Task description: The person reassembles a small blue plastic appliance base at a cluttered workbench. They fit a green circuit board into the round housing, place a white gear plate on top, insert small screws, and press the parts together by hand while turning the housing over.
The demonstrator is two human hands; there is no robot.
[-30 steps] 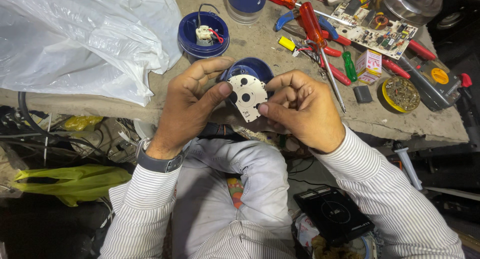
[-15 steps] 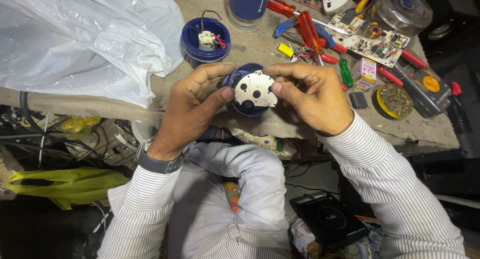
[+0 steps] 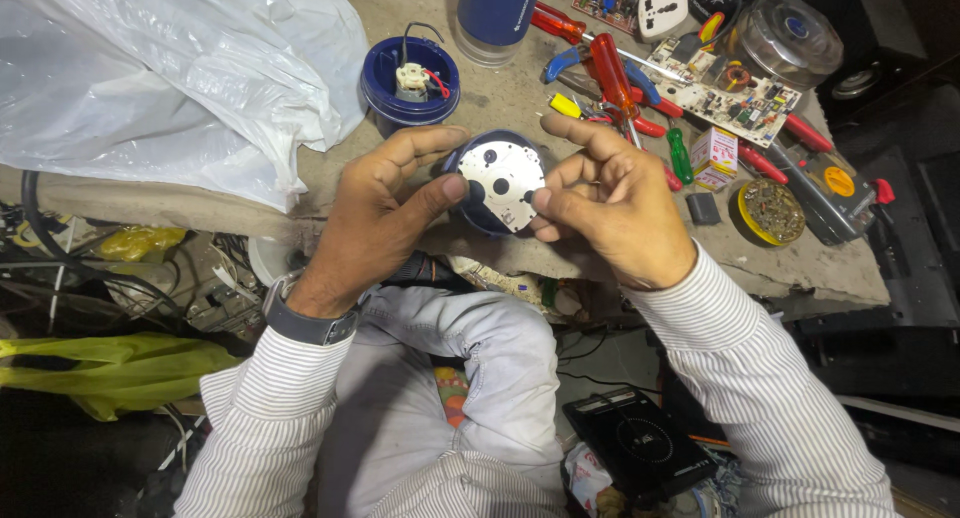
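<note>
My left hand [image 3: 385, 203] and my right hand [image 3: 610, 203] together hold a round blue housing [image 3: 470, 213] capped by a white metal plate [image 3: 503, 181] with several holes. The left thumb presses the plate's left edge and the fingers curl over the top. My right thumb and forefinger pinch its right edge. The piece is held just above the near edge of the workbench [image 3: 800, 268], over my lap.
A blue cup-shaped base [image 3: 410, 78] with a small motor and wires stands behind. A crumpled clear plastic sheet [image 3: 170, 78] lies at left. Red-handled screwdrivers [image 3: 610, 68], a circuit board [image 3: 725, 83], a blue cylinder [image 3: 497, 13] and a yellow tin [image 3: 768, 211] crowd the right.
The plate has turned in my hands to face up more squarely. My hands have shifted only slightly.
</note>
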